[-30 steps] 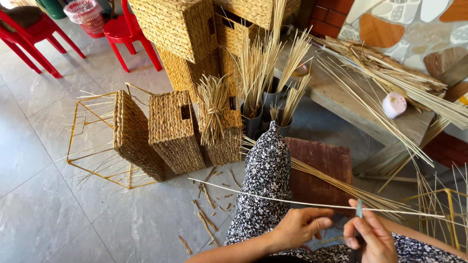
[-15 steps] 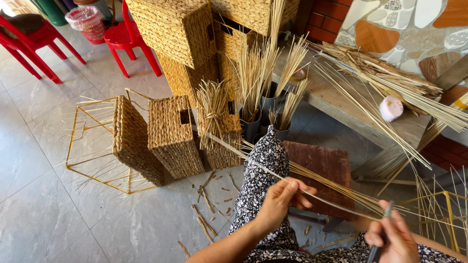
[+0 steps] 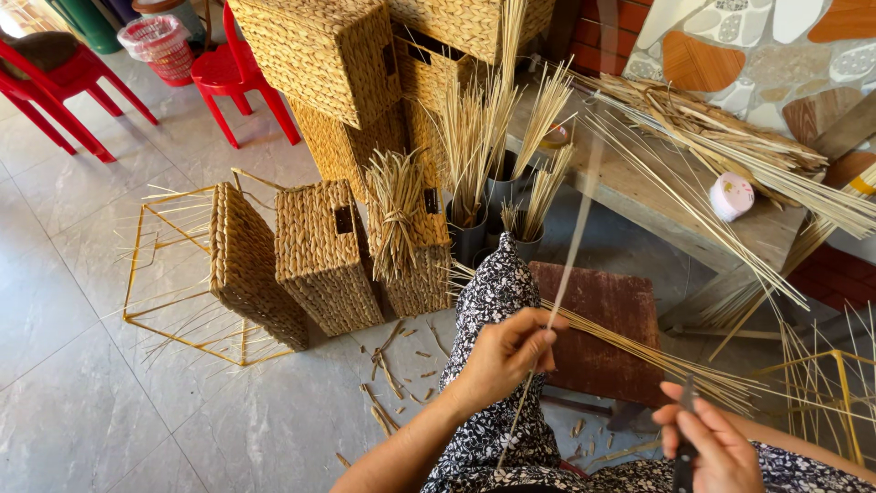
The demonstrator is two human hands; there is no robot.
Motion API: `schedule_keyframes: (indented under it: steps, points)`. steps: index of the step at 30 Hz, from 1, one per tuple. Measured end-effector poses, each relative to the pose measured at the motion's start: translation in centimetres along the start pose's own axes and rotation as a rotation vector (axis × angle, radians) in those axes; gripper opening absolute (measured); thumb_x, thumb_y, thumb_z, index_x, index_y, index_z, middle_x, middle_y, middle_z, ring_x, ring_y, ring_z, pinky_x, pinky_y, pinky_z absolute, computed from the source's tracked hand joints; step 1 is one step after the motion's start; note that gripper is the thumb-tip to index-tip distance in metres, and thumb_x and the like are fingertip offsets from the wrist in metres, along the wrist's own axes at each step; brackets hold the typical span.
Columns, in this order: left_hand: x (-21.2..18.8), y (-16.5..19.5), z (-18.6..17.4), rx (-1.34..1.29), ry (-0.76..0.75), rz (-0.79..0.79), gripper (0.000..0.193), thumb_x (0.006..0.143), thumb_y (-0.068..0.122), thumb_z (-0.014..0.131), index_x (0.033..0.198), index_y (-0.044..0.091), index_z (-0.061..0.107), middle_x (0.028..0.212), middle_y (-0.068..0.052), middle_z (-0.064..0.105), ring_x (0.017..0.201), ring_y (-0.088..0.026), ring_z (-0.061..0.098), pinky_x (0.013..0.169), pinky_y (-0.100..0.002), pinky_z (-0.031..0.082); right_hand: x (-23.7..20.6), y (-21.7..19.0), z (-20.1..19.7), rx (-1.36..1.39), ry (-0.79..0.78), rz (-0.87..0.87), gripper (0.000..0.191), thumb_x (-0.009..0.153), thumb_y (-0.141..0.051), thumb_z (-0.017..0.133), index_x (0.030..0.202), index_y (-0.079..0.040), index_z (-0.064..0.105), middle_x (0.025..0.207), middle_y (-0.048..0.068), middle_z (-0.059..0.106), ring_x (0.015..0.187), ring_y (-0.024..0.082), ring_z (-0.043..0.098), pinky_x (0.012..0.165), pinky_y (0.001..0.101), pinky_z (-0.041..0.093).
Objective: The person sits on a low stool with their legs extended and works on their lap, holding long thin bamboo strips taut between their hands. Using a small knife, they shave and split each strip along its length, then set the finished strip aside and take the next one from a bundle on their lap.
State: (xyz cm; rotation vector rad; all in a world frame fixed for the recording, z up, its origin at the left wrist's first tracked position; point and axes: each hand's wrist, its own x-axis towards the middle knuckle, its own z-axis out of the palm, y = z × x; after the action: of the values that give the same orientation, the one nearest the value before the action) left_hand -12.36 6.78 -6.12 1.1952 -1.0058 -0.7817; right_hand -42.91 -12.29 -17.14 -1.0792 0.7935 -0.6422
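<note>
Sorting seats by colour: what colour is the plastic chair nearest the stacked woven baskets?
Red: the plastic chair, seen in the head view.

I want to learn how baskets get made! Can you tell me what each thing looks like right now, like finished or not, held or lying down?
left hand: pinching a straw strand
straw strand: held, tilted upward
right hand: gripping a dark tool
dark tool: upright in the fist
woven baskets: standing on the floor
yellow wire frame: bare, unwoven
pots of straw: upright, filled
straw scraps: scattered on the floor
</note>
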Motion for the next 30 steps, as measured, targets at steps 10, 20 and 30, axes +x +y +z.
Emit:
schedule_keyframes:
  steps: [10,20,30]
  points:
    - [-3.3,-0.5,3.2,0.136,-0.287,-0.041,0.018,0.102,0.014,0.064,0.114,0.006,0.075,0.079,-0.002,0.072,0.065,-0.006,0.066,0.058,-0.024,0.054,-6.4,-5.0,10.3,-0.319,-0.345,-0.001,0.059,0.096,-0.005,0.054,0.153,-0.005,0.043,0.081,0.014,0.072,0.061,0.014,0.058,0.056,0.0264,0.05]
    - [-4.4,-0.5,2.0,0.242,-0.281,-0.212,0.018,0.097,0.01,0.067,0.108,0.005,0.079,0.072,-0.004,0.07,0.059,-0.008,0.059,0.053,-0.025,0.049,-7.2,-4.4,12.5,-0.193,-0.2,-0.111,0.038,0.102,-0.005,0.056,0.139,0.002,0.059,0.087,0.01,0.072,0.063,0.009,0.058,0.059,0.0229,0.05]
    - [-4.5,-0.3,-0.9,0.327,-0.297,-0.216,0.018,0.094,0.009,0.068,0.107,0.005,0.08,0.076,-0.002,0.075,0.057,-0.007,0.059,0.05,-0.023,0.048,-7.2,-6.3,9.3,0.017,-0.051,-0.26,0.037,0.104,-0.006,0.057,0.141,0.001,0.059,0.09,0.013,0.071,0.066,0.011,0.057,0.061,0.0237,0.048]
